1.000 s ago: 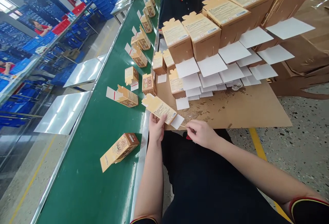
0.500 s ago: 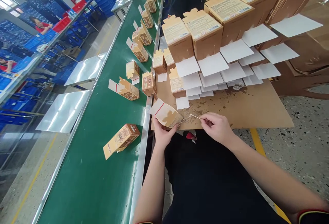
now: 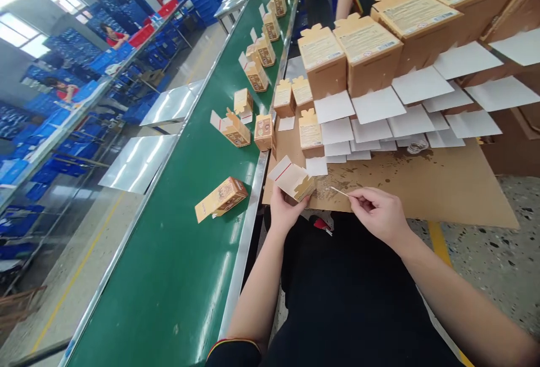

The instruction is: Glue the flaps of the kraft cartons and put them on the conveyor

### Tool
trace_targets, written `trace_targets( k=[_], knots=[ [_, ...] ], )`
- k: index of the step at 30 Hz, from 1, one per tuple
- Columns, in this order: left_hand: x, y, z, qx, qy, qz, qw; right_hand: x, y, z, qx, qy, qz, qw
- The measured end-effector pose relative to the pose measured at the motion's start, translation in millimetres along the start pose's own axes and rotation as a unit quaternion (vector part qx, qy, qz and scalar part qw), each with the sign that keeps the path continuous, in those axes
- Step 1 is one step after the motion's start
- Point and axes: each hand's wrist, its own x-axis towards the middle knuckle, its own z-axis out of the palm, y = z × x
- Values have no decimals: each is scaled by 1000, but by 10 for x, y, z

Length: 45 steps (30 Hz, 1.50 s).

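Carton (image 3: 292, 179) sitting in left hand (image 3: 283, 209), left of thin strip (image 3: 340, 191) in right hand (image 3: 379, 213); conveyor belt (image 3: 177, 254) lying further left.

A brown cardboard sheet (image 3: 422, 187) (stained) carries stacked cartons (image 3: 323, 66); the green conveyor belt (image 3: 169, 277) bears small boxes (image 3: 221, 198).

Small tan carton (image 3: 292, 179) tilted, white flap open, beside a thin strip (image 3: 340, 191)

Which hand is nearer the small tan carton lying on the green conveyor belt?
Left. The left hand holds a white-flapped carton just right of the belt's edge, near the small tan carton; the right hand is farther right, pinching a thin stick.
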Motion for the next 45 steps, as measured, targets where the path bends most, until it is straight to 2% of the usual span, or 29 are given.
trace_targets(
  k=[1, 3, 6, 9, 11, 14, 15, 17, 19, 20, 21, 22, 23, 24, 26, 27, 30, 32, 34, 36, 39, 41, 45],
  knots=[
    [-39, 16, -91, -9, 15, -6, 1000, -1, 4, -46, -3, 7, 2, 1000],
    [-145, 39, -401, -24, 69, -13, 997, -15, 28, -162, -9, 30, 6, 1000],
    [-316, 60, -1087, -15, 172, -18, 985, -43, 97, -322, -25, 67, 20, 997],
    [-464, 36, -1720, 4, 237, -24, 971, -36, 177, -377, -46, 99, 49, 993],
    [-540, -29, -1970, 23, 256, -41, 965, -5, 214, -354, -42, 109, 60, 991],
    [-620, -167, -2108, 55, 264, -79, 960, 47, 232, -313, -17, 109, 58, 992],
    [-646, -201, -2117, 70, 275, -74, 956, 57, 232, -317, -11, 111, 57, 992],
    [-704, -219, -2105, 124, 345, -18, 930, 59, 234, -364, -9, 122, 59, 991],
    [-754, -162, -2040, 215, 435, 85, 870, 41, 244, -445, -14, 140, 67, 988],
    [-759, -113, -1972, 258, 462, 143, 836, 31, 251, -487, -17, 147, 71, 986],
    [-740, -58, -1869, 286, 465, 198, 814, 24, 258, -523, -21, 153, 74, 985],
    [-690, -4, -1729, 297, 439, 242, 813, 23, 263, -551, -24, 157, 75, 984],
    [-602, 42, -1552, 292, 390, 267, 831, 29, 263, -567, -25, 159, 77, 984],
    [-474, 74, -1344, 272, 329, 273, 862, 44, 258, -571, -24, 160, 77, 984],
    [-103, 87, -880, 218, 193, 220, 931, 92, 224, -552, -20, 156, 70, 985],
    [127, 68, -654, 190, 158, 188, 951, 121, 195, -535, -17, 153, 63, 986],
    [847, -32, -134, 119, 128, 105, 979, 192, 96, -503, -10, 144, 34, 989],
    [1204, -83, 24, 103, 129, 76, 983, 207, 60, -528, -12, 146, 18, 989],
    [1360, -102, 34, 120, 128, 75, 982, 190, 80, -603, -24, 162, 14, 986],
    [1298, -111, -64, 164, 128, 107, 972, 151, 152, -723, -48, 186, 21, 981],
    [924, -164, -300, 246, 130, 177, 944, 83, 280, -945, -97, 210, 63, 971],
    [613, -230, -445, 297, 117, 195, 928, 69, 329, -1082, -138, 213, 103, 962],
    [116, -284, -621, 359, 39, 204, 910, 207, 360, -1250, -218, 182, 134, 949]
  ],
)
